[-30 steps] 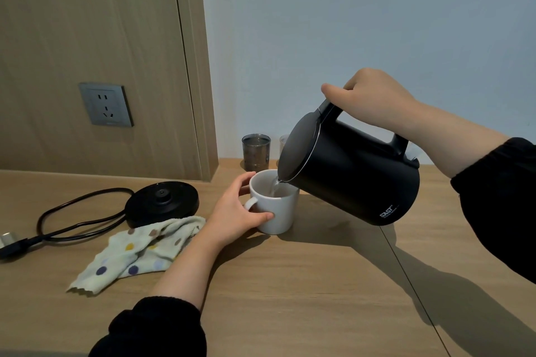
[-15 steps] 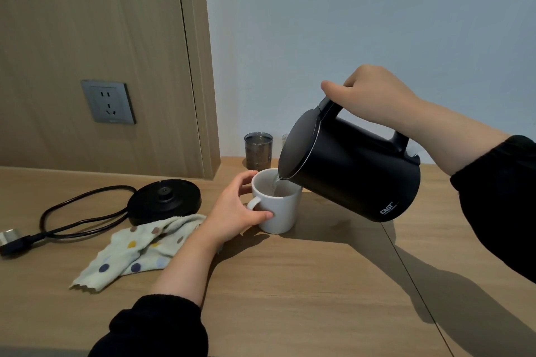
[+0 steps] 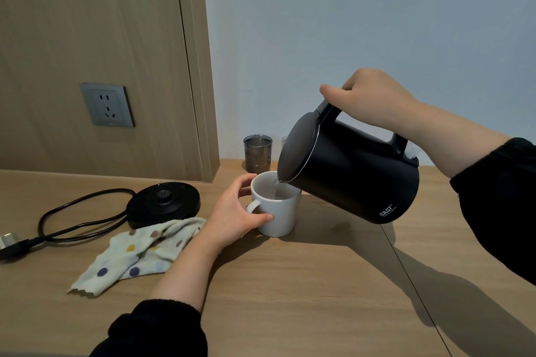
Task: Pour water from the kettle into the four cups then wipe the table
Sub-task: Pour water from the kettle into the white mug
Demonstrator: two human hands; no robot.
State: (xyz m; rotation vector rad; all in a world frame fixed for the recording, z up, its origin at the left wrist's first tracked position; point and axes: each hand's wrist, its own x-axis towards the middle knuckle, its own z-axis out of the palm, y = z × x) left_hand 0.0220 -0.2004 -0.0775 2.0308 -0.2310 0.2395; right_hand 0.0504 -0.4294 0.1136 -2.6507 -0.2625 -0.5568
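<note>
Right hand (image 3: 374, 98) fingers wrapped round black kettle (image 3: 356, 177) handle — heavy, sloshy, I judge; left hand (image 3: 232, 217) fingers cupping slick, fragile white mug (image 3: 285, 213).

Black kettle (image 3: 356, 171), white cup (image 3: 280, 213), polka-dotted cloth (image 3: 139, 255)

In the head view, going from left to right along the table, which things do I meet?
plug → kettle base → left hand → white mug → kettle
</note>
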